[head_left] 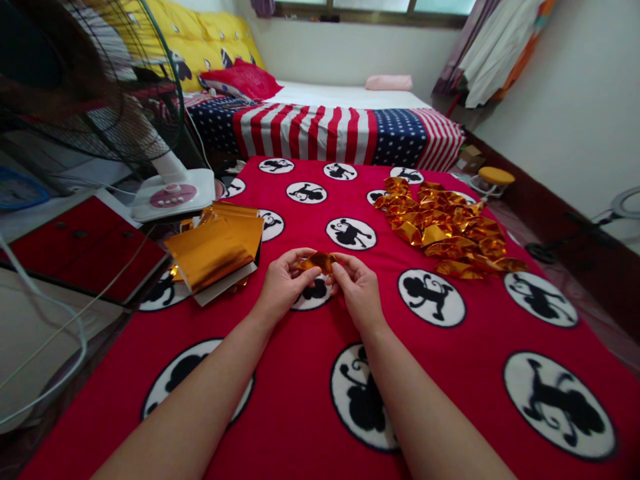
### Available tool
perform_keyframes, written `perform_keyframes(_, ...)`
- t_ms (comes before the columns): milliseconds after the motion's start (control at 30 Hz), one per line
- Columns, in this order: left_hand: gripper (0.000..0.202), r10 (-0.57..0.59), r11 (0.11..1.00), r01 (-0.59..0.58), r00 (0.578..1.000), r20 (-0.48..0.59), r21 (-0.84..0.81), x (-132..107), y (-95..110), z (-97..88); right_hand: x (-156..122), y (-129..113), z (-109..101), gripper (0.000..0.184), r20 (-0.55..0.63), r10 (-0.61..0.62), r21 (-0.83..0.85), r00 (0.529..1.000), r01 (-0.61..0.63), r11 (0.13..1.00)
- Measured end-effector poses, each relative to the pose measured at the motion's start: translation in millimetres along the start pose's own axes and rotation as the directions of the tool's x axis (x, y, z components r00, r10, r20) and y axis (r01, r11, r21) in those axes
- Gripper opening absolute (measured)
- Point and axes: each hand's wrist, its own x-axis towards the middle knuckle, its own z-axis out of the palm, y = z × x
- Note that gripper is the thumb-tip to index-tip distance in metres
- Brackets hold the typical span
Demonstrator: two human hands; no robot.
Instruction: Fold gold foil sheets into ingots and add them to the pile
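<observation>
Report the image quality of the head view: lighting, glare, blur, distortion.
In the head view, wide-angle distortion stretches the red blanket toward the corners; the gold foil strips throw bright glare; the fan at the left edge is dark and soft; the window is bright; no hard shadows.

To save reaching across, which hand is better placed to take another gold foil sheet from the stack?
Left, probably. The left hand sits on the same side as the stack of gold foil sheets, closer than the right hand, though both hands pinch the small folded foil piece.
</observation>
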Motion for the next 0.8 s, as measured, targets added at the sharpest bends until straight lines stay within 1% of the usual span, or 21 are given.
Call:
perform_keyframes(667,0.047,-0.001,1.000,0.001,1.000,0.016,-0.004,0.4,-0.6,-0.3,0.5,-0.5,1.2,0.034,-0.011,0.003,0.003,1.000,-0.003,1.000)
perform_keyframes(800,0.049,0.012,1.000,-0.012,1.000,0.026,-0.018,0.7,-2.1,0.0,0.1,-1.3,1.2,0.037,-0.024,0.003,0.005,1.000,-0.002,1.000)
